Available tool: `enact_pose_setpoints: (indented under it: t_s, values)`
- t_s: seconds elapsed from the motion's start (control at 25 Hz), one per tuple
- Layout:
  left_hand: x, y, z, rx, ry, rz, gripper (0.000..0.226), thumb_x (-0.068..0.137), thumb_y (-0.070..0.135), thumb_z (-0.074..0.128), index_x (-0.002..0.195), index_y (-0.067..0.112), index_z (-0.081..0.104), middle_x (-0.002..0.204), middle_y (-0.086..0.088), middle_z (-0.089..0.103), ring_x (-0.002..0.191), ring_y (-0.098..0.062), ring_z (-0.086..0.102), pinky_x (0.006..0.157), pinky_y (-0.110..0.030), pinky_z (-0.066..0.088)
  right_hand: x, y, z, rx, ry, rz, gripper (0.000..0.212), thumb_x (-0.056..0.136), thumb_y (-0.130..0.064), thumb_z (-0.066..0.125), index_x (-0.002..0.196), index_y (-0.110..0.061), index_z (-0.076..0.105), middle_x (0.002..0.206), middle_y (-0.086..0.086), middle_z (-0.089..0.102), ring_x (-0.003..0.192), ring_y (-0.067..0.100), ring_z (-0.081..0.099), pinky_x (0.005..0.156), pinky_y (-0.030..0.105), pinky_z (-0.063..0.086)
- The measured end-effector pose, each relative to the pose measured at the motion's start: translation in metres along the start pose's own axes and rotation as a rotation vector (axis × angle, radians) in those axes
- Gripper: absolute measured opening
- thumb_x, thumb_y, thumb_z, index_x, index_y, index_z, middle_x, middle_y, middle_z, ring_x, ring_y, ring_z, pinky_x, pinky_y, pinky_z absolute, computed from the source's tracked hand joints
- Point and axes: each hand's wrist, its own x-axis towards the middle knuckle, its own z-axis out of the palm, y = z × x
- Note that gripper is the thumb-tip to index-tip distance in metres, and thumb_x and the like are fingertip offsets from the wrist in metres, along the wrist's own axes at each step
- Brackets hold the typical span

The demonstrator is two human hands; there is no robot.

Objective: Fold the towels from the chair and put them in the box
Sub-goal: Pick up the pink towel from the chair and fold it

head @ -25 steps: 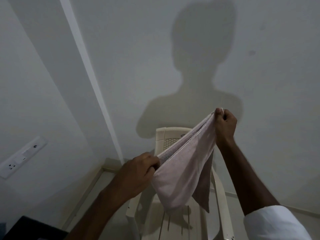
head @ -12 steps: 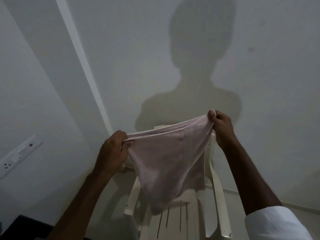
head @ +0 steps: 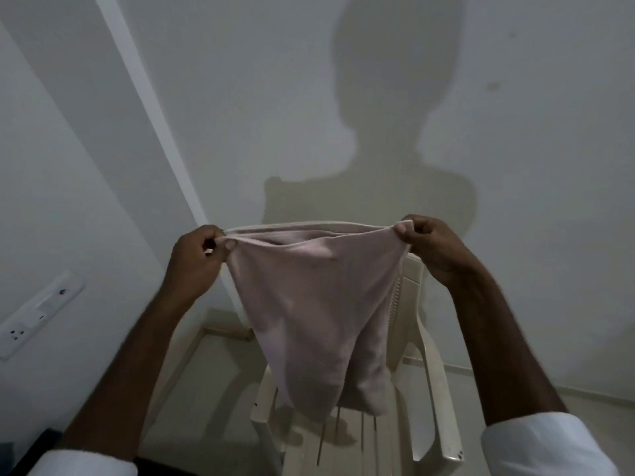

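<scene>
A pale pink towel (head: 316, 304) hangs doubled in the air in front of me, its top edge stretched level between both hands. My left hand (head: 194, 261) pinches the top left corners and my right hand (head: 431, 247) pinches the top right corners. The towel's lower part tapers to a point above the seat of a cream plastic chair (head: 436, 400), which stands behind and below it. The chair's back is mostly hidden by the cloth. No box is in view.
A white wall stands close behind the chair, with my shadow on it. A switch and socket plate (head: 37, 314) is on the left wall. A dark object (head: 20, 444) shows at the bottom left corner. Pale floor lies around the chair.
My left hand has risen and moved left, so the towel's top edge went from slanted to level and spread wide. The right hand has dropped slightly and shifted right.
</scene>
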Motion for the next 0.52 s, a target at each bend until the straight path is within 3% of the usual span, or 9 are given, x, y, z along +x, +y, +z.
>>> enact_pose_setpoints:
  t_s: [0.08,0.16,0.24,0.28,0.36,0.44,0.52]
  values:
    - [0.000,0.002,-0.014,-0.174,-0.150,0.028,0.035,0.083,0.033,0.075,0.077,0.004,0.056,0.078,-0.012,0.056,0.076,-0.015,0.058,0.075,-0.028,0.055,-0.010,-0.011,-0.008,0.261,-0.204,-0.003,0.020,0.087,-0.019,0.068,0.072,-0.010,0.057,0.070,0.003,0.049,0.063,0.012,0.047,0.056,0.024,0.037]
    - [0.010,0.004,-0.020,-0.007,-0.256,0.012,0.031,0.088,0.029,0.071,0.079,0.003,0.057,0.077,-0.012,0.058,0.080,-0.020,0.061,0.076,-0.033,0.053,-0.002,-0.019,-0.008,0.139,-0.144,0.035,0.029,0.084,-0.027,0.077,0.074,-0.010,0.056,0.070,0.003,0.050,0.063,0.012,0.048,0.058,0.026,0.038]
    - [0.019,0.016,-0.019,0.256,-0.175,0.130,0.016,0.089,0.019,0.070,0.079,0.009,0.061,0.079,-0.005,0.062,0.081,-0.023,0.062,0.075,-0.036,0.051,0.005,-0.026,-0.004,-0.132,-0.024,0.094,0.039,0.076,-0.038,0.084,0.077,-0.008,0.059,0.070,0.002,0.055,0.068,0.014,0.053,0.068,0.032,0.040]
    - [0.019,0.023,-0.018,0.254,-0.193,0.211,0.013,0.090,0.018,0.068,0.082,0.008,0.064,0.083,-0.003,0.065,0.082,-0.019,0.063,0.077,-0.034,0.053,0.006,-0.026,-0.006,-0.111,-0.039,0.089,0.035,0.079,-0.033,0.081,0.076,-0.007,0.057,0.071,0.004,0.055,0.069,0.014,0.052,0.068,0.031,0.041]
    - [0.012,0.030,-0.016,0.085,-0.217,0.311,0.017,0.093,0.017,0.062,0.089,0.001,0.065,0.089,-0.006,0.068,0.084,-0.012,0.064,0.079,-0.025,0.051,-0.003,-0.027,-0.011,0.162,-0.178,-0.012,0.027,0.087,-0.023,0.069,0.073,-0.011,0.050,0.072,0.006,0.047,0.065,0.014,0.047,0.058,0.026,0.037]
    - [0.019,0.025,-0.013,0.143,-0.076,0.260,0.014,0.093,0.016,0.064,0.089,0.003,0.065,0.089,-0.010,0.067,0.084,-0.019,0.063,0.078,-0.030,0.050,-0.006,-0.033,-0.019,0.277,-0.156,0.001,0.033,0.087,-0.030,0.074,0.073,-0.015,0.048,0.072,0.003,0.047,0.064,0.013,0.044,0.053,0.024,0.035]
    - [0.024,0.028,-0.014,0.251,-0.018,0.206,0.009,0.090,0.014,0.068,0.086,0.006,0.064,0.086,-0.007,0.064,0.081,-0.025,0.062,0.076,-0.036,0.052,-0.002,-0.035,-0.019,0.089,-0.021,0.073,0.041,0.076,-0.043,0.083,0.073,-0.017,0.052,0.068,-0.004,0.052,0.065,0.011,0.046,0.054,0.022,0.037]
